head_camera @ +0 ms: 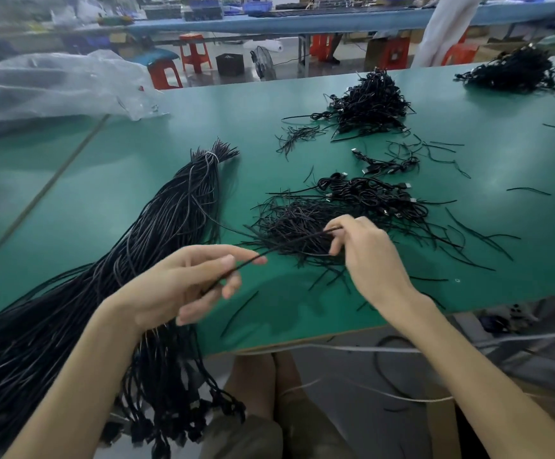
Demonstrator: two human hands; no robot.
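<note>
A thin black twist tie (289, 245) stretches between my two hands above the green table (130, 193). My left hand (186, 283) pinches its near end between thumb and forefinger. My right hand (365, 250) pinches its far end just over a loose heap of black ties (289, 223). A long bundle of black cables (157, 246), bound with a white tie at its far end, lies to the left and hangs over the table's near edge.
Coiled, tied cables (375, 193) lie behind the heap, with a bigger pile (369, 104) further back and another (514, 71) at the far right. A clear plastic bag (54, 84) sits at the far left. Red stools (195, 51) stand beyond the table.
</note>
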